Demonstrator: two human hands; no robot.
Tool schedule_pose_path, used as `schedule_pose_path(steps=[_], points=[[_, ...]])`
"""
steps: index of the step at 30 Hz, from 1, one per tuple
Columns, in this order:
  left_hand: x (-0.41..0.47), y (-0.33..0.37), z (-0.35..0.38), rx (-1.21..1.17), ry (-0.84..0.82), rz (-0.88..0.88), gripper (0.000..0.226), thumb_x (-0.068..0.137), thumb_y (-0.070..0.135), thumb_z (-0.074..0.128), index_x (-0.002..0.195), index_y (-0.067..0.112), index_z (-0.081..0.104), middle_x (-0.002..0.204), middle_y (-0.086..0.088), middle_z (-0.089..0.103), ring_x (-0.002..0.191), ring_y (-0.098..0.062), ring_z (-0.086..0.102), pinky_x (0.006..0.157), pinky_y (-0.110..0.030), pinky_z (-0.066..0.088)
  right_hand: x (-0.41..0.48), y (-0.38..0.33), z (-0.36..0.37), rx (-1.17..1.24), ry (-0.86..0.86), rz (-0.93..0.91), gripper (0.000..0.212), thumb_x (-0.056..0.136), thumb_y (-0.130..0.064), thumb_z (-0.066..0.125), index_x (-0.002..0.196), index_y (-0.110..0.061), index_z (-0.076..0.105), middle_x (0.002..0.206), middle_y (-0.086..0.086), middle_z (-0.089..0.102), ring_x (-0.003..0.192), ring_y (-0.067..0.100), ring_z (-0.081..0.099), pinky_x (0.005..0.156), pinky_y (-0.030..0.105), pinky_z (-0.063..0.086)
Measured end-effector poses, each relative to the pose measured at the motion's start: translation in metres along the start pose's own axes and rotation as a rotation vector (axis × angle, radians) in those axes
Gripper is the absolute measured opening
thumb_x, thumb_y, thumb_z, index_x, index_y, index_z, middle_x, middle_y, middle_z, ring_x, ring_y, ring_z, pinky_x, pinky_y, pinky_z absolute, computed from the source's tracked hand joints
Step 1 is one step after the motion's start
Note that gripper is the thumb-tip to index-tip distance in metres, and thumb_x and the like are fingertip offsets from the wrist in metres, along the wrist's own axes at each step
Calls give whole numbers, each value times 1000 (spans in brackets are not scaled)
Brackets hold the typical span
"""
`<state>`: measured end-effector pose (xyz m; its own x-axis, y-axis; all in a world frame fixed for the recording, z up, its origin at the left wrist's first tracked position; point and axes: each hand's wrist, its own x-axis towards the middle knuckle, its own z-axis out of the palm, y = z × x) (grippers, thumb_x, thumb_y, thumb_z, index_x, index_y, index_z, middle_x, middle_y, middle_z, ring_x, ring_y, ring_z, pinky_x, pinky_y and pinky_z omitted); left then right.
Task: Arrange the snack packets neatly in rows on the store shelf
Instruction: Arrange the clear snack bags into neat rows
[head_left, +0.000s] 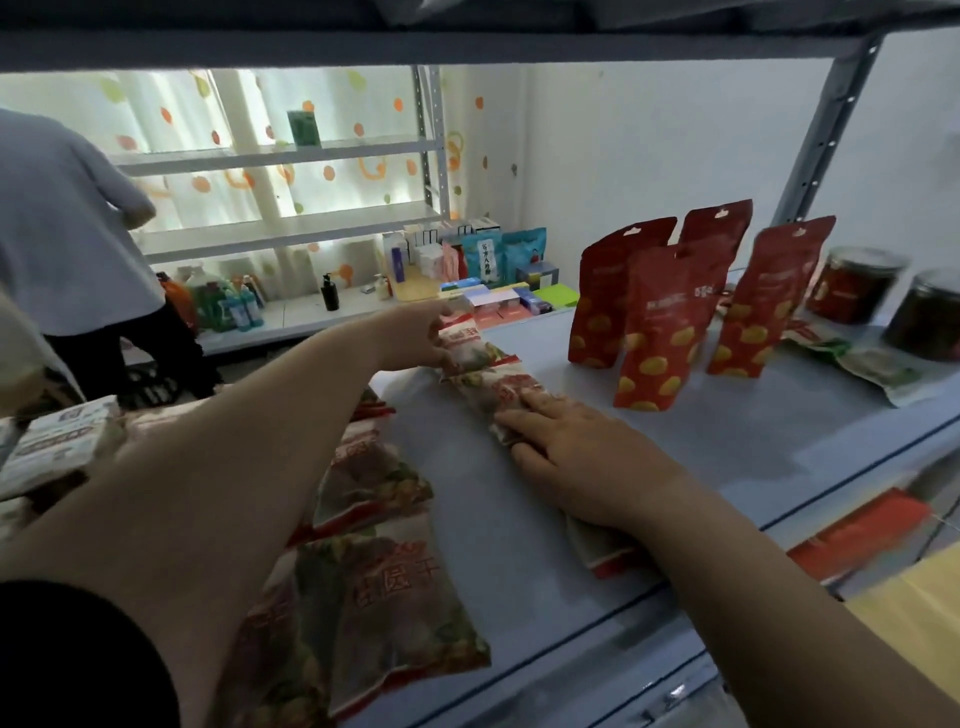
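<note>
1. The right hand is down flat, fingers straight and close together. It presses on the near half of the row of snack packets and grips nothing, only holds it down with the palm.
2. The left hand reaches across to the far end of that row. Its fingers curl onto the far packet and pinch its edge.
3. The row runs from the shelf's front edge back towards the left rear corner of the shelf. A second column of packets lies just beside it on the left, overlapping untidily and partly hidden by the left forearm.
4. First risk: the film looks slick. If the left hand pushes or tugs while the right pins the other end, the row could buckle or fan sideways instead of straightening.
5. Second risk: the far packet sits close to the shelf's corner, so a pull too far left could take it over the edge.
6. Third risk: the red pouches stand upright near the row's right side. A wide sweep of the right arm could knock them over, perhaps into the jars behind them.
</note>
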<state>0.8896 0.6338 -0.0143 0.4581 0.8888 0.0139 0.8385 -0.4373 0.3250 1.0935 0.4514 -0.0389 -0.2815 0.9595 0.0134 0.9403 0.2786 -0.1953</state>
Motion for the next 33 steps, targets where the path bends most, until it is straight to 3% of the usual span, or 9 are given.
schedule_pose_path(steps=[8, 13, 15, 17, 21, 23, 26, 29, 33], points=[[17, 8, 6, 106, -6, 10, 78, 83, 34, 76, 150, 23, 36, 145, -4, 50, 127, -23, 52, 108, -38, 40, -1, 14, 3, 25, 14, -32, 50, 102, -50, 25, 150, -41, 30, 163, -4, 18, 147, 23, 22, 115, 44, 28], [20, 3, 0, 360, -58, -5, 73, 86, 43, 68, 150, 32, 35, 150, -2, 45, 131, -24, 47, 109, -40, 38, 0, 16, 6, 35, 28, -39, 49, 100, -48, 28, 148, -40, 32, 163, -2, 21, 145, 26, 24, 112, 47, 31], [19, 5, -4, 471, -73, -91, 64, 83, 54, 65, 139, 28, 50, 130, -3, 58, 108, -21, 58, 88, -37, 48, 0, 15, 7, 31, 32, -41, 50, 99, -48, 28, 148, -40, 33, 163, -2, 21, 146, 27, 24, 112, 47, 31], [21, 11, -6, 510, -44, -235, 57, 81, 64, 62, 116, 18, 61, 94, 0, 62, 80, -15, 56, 67, -30, 43, 0, 15, 7, 26, 30, -43, 50, 100, -47, 28, 149, -39, 32, 163, -1, 20, 146, 28, 23, 112, 48, 30], [31, 23, 2, 344, 14, -464, 67, 88, 72, 45, 78, 8, 62, 69, -5, 61, 65, -19, 55, 68, -32, 44, -2, 15, 4, 30, 14, -46, 49, 100, -47, 28, 149, -40, 31, 163, -2, 18, 148, 28, 20, 113, 48, 28], [33, 22, 2, 234, 27, -483, 64, 93, 64, 44, 83, 5, 67, 76, -9, 68, 67, -21, 60, 70, -32, 47, -3, 15, 3, 35, 12, -49, 49, 101, -47, 28, 149, -40, 32, 163, -3, 19, 147, 27, 20, 113, 48, 28], [33, 15, -6, 219, 74, -319, 36, 92, 42, 57, 116, 16, 61, 115, -10, 63, 96, -23, 57, 84, -36, 48, -3, 15, 3, 38, 19, -49, 49, 101, -47, 28, 149, -40, 32, 163, -2, 20, 147, 27, 22, 113, 48, 29], [27, 8, -9, 74, -94, -179, 39, 93, 29, 57, 132, 31, 57, 136, -1, 52, 119, -22, 50, 103, -40, 41, -2, 15, 4, 41, 22, -50, 49, 100, -47, 27, 148, -40, 32, 163, -2, 21, 146, 27, 22, 113, 49, 29], [26, 3, 3, 106, -124, -152, 46, 96, 40, 56, 141, 36, 48, 144, -1, 47, 126, -22, 46, 108, -42, 36, -3, 15, 4, 40, 17, -45, 50, 100, -48, 28, 149, -40, 31, 163, -1, 20, 147, 28, 21, 113, 49, 29]])
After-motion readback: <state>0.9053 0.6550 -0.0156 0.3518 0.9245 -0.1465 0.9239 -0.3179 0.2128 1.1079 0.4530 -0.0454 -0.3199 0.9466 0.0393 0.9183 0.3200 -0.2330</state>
